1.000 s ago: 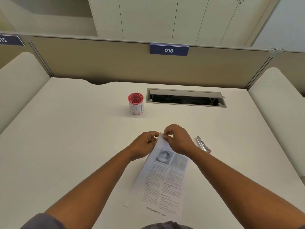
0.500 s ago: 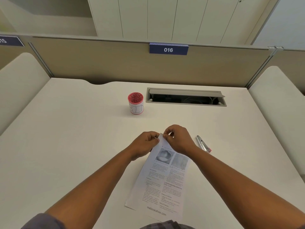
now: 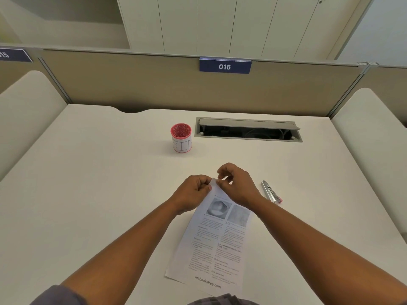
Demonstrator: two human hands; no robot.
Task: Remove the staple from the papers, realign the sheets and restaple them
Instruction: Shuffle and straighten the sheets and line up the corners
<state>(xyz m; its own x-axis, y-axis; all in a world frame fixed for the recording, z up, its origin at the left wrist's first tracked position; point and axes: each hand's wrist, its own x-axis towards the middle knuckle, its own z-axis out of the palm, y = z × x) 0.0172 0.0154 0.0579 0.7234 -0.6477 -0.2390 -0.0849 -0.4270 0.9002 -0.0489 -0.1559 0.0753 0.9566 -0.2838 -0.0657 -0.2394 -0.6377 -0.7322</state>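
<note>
Both hands — left hand [image 3: 191, 193], right hand [image 3: 236, 185] — pinched the papers [image 3: 217, 241] at the top corner, sheets trailing toward the body.

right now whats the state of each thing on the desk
papers: flat on desk, top corner pinched
left hand: shut on papers
right hand: picking at the corner
stapler: lying untouched, right of papers
red cup: upright, open top
cable hatch: lid open
</note>
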